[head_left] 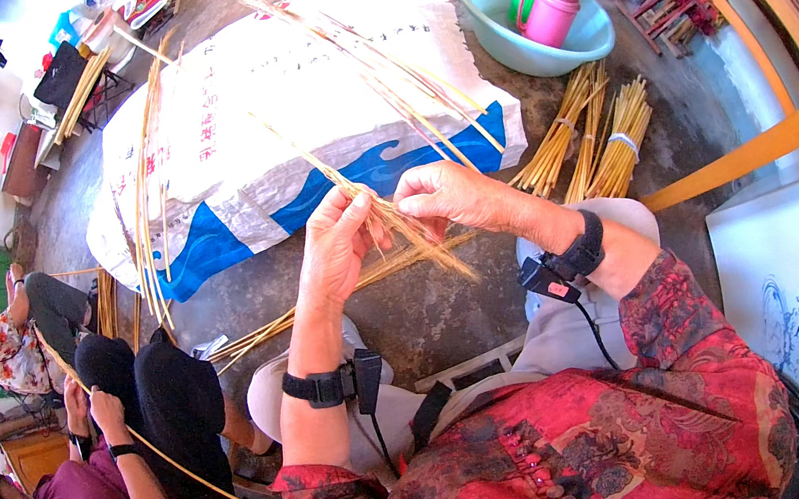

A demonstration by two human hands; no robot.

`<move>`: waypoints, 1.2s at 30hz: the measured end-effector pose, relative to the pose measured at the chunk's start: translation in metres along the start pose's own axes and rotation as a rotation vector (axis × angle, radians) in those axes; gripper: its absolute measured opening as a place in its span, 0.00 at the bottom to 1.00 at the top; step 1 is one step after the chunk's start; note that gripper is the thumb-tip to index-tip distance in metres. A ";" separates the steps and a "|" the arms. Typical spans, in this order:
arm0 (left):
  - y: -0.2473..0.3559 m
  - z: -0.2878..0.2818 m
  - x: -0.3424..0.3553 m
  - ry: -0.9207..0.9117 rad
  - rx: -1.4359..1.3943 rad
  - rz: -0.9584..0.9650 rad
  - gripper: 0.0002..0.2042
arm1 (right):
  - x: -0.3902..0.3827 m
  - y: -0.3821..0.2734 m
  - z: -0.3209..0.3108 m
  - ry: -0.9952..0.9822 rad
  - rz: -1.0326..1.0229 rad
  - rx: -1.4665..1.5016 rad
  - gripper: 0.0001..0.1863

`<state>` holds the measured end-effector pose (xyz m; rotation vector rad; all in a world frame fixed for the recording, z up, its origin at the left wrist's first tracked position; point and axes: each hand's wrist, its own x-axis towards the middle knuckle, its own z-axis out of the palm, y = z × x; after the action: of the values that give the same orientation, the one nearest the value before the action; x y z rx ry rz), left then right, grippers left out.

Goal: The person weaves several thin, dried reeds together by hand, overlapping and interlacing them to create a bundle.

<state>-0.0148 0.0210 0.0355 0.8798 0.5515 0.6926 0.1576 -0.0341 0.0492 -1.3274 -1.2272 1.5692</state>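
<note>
My left hand [336,243] grips a thin bunch of pale straw-like strands [441,256] between thumb and fingers. My right hand [443,198] pinches the same bunch just to the right, near its middle. The strands run diagonally, with long tips pointing up-left over a white woven sack sheet [248,168] with a blue wave border, and frayed ends hanging down-right over my lap. More long, loose strands [151,201] lie on the sheet.
Tied straw bundles [623,144] lie on the floor right of the sheet, below a blue basin [492,30] holding flasks. A wooden frame [740,154] stands at right. Two people sit at left; one person's hands [108,409] hold a long curved strand.
</note>
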 end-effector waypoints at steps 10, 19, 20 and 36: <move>-0.001 -0.005 0.000 0.016 0.020 0.032 0.04 | 0.003 0.004 -0.003 -0.029 -0.056 0.074 0.09; -0.002 0.002 0.001 0.109 -0.043 0.079 0.04 | -0.001 0.001 0.000 0.006 -0.132 0.005 0.09; -0.002 0.003 0.001 0.111 -0.042 0.080 0.04 | -0.002 -0.001 0.002 0.038 -0.150 -0.038 0.10; -0.009 0.008 0.009 0.252 0.230 0.147 0.04 | -0.008 -0.008 0.009 0.168 -0.227 -0.500 0.10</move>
<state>-0.0005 0.0195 0.0314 1.0622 0.8088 0.8929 0.1499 -0.0409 0.0593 -1.5218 -1.6616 1.0035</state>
